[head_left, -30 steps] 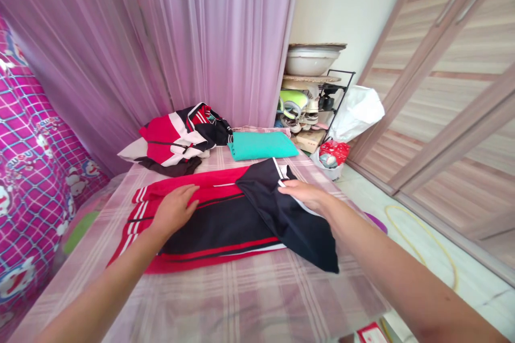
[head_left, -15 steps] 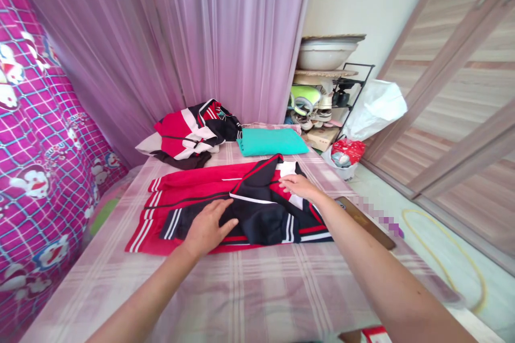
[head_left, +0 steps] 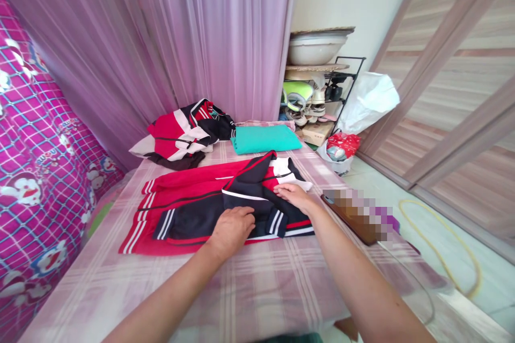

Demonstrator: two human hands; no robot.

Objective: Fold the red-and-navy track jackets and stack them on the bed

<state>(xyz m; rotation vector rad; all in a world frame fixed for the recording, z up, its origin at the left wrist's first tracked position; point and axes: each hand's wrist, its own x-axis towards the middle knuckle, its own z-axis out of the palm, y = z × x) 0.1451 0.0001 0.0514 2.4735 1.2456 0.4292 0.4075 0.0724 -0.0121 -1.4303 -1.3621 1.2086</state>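
A red, navy and white track jacket [head_left: 193, 220] lies folded on the plaid bedspread in front of me, its striped hem to the left. My left hand [head_left: 235, 228] rests on the navy fabric at the jacket's near middle, fingers spread a little and bent down. Over the right part of the jacket, by the white panel [head_left: 282, 167], is my right hand [head_left: 295, 196]. Its fingers stretch leftward at the navy and red cloth, and the thumb is mostly hidden. Neither hand lifts any cloth.
Behind the jacket lie a rumpled red, white and black garment [head_left: 164, 136] and a folded turquoise cloth [head_left: 265, 139]. To the right is a brown phone-like object [head_left: 352, 220] with a cable. A shoe rack [head_left: 341, 99] and white bags [head_left: 372, 99] stand beyond the bed [head_left: 161, 289].
My left hand has slid right across the navy fabric. My right hand has come slightly down, showing more of the white panel. The camera view has turned slightly right.
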